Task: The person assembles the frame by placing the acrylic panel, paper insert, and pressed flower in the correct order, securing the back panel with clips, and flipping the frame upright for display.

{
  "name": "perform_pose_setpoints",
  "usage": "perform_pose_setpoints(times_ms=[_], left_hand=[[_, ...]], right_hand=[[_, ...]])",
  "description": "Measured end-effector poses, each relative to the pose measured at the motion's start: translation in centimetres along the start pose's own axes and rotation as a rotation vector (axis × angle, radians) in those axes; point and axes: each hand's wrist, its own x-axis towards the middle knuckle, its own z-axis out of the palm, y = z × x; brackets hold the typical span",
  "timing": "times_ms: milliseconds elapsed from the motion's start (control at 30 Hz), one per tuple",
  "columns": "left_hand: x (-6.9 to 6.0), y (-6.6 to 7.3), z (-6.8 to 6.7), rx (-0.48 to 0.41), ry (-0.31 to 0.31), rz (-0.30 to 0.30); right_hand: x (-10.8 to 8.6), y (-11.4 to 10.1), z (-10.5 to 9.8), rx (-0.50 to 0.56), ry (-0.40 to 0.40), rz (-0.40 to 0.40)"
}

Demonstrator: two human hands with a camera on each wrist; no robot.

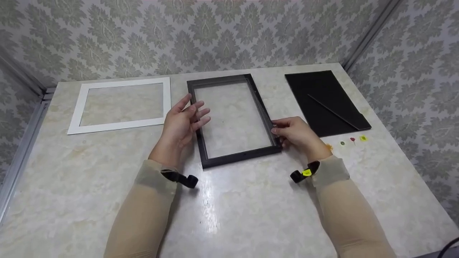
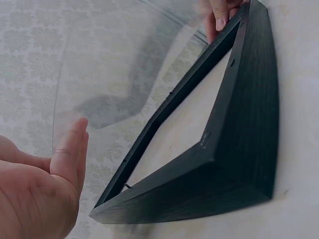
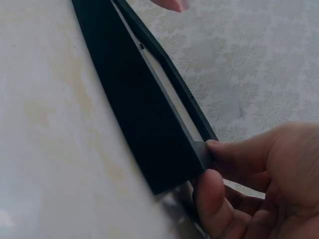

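Note:
A black picture frame lies on the table between both hands. In the left wrist view a clear sheet slants above it, reflecting a dark arm shape. My left hand is at the frame's left side, fingers mostly straight; close up, the fingers touch the sheet's lower edge. My right hand grips the frame's near right part, with thumb above and forefinger against the outer side. Whether that thumb also presses the sheet, I cannot tell.
A white rectangular mat border lies at the back left. At the right is a black backing board with a narrow dark strip across it. Below it sit a small red flower, a yellow tag and other tiny pieces. Patterned walls enclose the table.

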Motion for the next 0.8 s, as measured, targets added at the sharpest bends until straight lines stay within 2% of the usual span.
perform_pose_setpoints(times_ms=[333,800], left_hand=[[0.3,-0.5,-0.1,0.049,-0.033,-0.065],[1.0,-1.3,-0.6,0.120,0.004,-0.044]], right_hand=[[0.1,-0.3,0.0,0.007,-0.012,0.028],[0.1,0.0,0.0,0.026,0.000,0.007]])
